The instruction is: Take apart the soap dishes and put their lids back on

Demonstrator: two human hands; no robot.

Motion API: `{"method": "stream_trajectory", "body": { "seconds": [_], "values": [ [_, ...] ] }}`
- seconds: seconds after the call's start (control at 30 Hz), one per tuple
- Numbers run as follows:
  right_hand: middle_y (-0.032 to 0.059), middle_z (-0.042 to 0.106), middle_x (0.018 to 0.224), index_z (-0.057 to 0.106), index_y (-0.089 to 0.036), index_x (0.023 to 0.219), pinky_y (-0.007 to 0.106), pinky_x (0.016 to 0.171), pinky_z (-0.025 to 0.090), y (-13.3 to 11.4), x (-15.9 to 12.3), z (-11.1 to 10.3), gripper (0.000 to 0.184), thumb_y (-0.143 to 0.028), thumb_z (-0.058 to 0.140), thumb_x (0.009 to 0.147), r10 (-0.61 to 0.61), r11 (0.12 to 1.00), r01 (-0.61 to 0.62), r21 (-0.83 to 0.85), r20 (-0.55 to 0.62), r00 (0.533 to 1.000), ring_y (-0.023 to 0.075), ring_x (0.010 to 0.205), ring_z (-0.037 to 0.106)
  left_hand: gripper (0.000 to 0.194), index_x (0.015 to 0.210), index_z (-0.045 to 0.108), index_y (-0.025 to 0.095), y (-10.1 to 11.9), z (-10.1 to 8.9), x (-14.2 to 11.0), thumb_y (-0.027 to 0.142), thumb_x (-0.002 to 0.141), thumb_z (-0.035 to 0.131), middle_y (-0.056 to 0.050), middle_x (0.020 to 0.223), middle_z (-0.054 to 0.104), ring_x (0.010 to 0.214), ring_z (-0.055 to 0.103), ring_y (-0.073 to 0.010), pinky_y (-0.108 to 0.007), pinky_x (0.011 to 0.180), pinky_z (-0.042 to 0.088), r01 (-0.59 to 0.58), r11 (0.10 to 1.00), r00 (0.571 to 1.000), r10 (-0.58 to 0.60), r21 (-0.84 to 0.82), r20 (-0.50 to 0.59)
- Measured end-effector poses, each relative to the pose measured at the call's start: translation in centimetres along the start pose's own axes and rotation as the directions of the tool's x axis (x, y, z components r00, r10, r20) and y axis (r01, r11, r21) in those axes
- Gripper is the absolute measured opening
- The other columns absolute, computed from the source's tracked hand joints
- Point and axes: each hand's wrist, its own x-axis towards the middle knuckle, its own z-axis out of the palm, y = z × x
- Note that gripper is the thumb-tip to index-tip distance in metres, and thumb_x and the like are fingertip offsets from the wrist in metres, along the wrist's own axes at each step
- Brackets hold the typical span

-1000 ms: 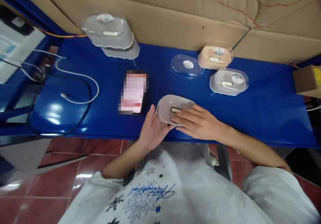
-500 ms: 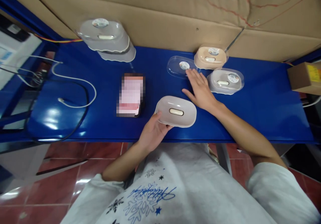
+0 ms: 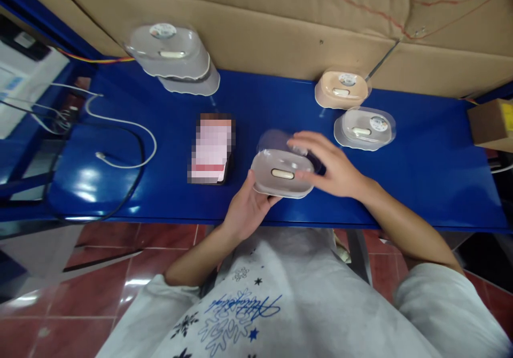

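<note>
My left hand (image 3: 246,208) grips a pale grey oval dish (image 3: 264,166) from below and at its left end. A cream oblong piece (image 3: 282,173) sits in the middle of this dish. My right hand (image 3: 334,165) is closed on a clear plastic lid (image 3: 274,138), blurred by motion, just behind and above the dish. Its fingers cover part of the lid's label, and the thumb points toward the dish. Beyond that hand stand a grey box with a clear lid (image 3: 360,128) and a peach box with a clear lid (image 3: 340,91).
Stacked grey boxes with a clear top (image 3: 174,53) stand at the back left. A phone (image 3: 210,147), its screen pixelated, lies on the blue table (image 3: 168,197). White and black cables (image 3: 140,128) loop at the left. A cardboard box (image 3: 491,125) is at the far right.
My right hand has picked the clear lid up off the table and brought it toward me, over the back of the dish. The left hand keeps its hold.
</note>
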Motion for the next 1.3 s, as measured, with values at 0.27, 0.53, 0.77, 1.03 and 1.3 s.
{"method": "stream_trajectory", "body": {
  "seconds": [0.27, 0.53, 0.77, 1.03, 1.3],
  "values": [
    [0.0209, 0.054, 0.162, 0.051, -0.022, 0.158, 0.07, 0.123, 0.045, -2.8, -1.4, 1.4, 0.063, -0.046, 0.07, 0.103, -0.125, 0.977, 0.148, -0.156, 0.144, 0.982, 0.0424, 0.156, 0.045, 0.047, 0.152, 0.062, 0.028, 0.2, 0.0, 0.0, 0.05, 0.113, 0.049, -0.007, 0.136, 0.077, 0.131, 0.07, -0.026, -0.039, 0.103, 0.063, -0.004, 0.999, 1.0, 0.004, -0.054, 0.005],
    [0.0192, 0.048, 0.166, 0.041, -0.027, 0.166, 0.065, 0.126, 0.043, -1.6, -1.1, 0.6, 0.079, -0.061, 0.067, 0.101, -0.125, 0.991, 0.13, -0.017, 0.183, 0.975, 0.0386, 0.157, 0.044, 0.051, 0.153, 0.061, 0.024, 0.1, 0.1, 0.0, 0.051, 0.111, 0.054, -0.009, 0.139, 0.075, 0.135, 0.067, -0.0265, -0.037, 0.105, 0.061, -0.055, 0.998, 0.998, 0.056, -0.012, 0.043],
    [0.0171, 0.052, 0.163, 0.043, -0.027, 0.167, 0.063, 0.126, 0.045, -1.0, -1.5, 1.6, 0.06, -0.051, 0.048, 0.112, -0.16, 0.986, 0.162, -0.035, 0.048, 0.986, 0.0349, 0.155, 0.049, 0.057, 0.151, 0.064, 0.022, -0.3, -0.3, 0.2, 0.058, 0.107, 0.059, -0.011, 0.143, 0.074, 0.142, 0.063, -0.03, -0.042, 0.112, 0.058, -0.064, 0.998, 0.998, 0.064, -0.007, 0.029],
    [0.015, 0.062, 0.155, 0.058, -0.025, 0.157, 0.057, 0.122, 0.052, -1.6, -1.4, 2.0, 0.053, -0.052, 0.045, 0.113, 0.004, 1.0, -0.005, -0.002, -0.082, 0.997, 0.031, 0.145, 0.06, 0.063, 0.15, 0.063, 0.026, -0.3, -0.4, -0.1, 0.056, 0.097, 0.076, -0.013, 0.152, 0.068, 0.152, 0.053, -0.0382, -0.058, 0.117, 0.054, -0.059, 0.998, 0.992, 0.056, 0.024, 0.118],
    [0.0171, 0.064, 0.154, 0.059, -0.02, 0.156, 0.053, 0.121, 0.053, -2.2, -1.2, 2.5, 0.053, -0.049, 0.049, 0.113, 0.006, 0.999, -0.001, 0.035, -0.128, 0.992, 0.0295, 0.144, 0.061, 0.079, 0.153, 0.054, 0.035, -0.6, -0.3, -0.5, 0.019, 0.085, 0.089, -0.009, 0.146, 0.069, 0.136, 0.067, -0.034, -0.059, 0.11, 0.059, -0.124, 0.982, 0.989, 0.112, 0.142, 0.095]
  ]
}}
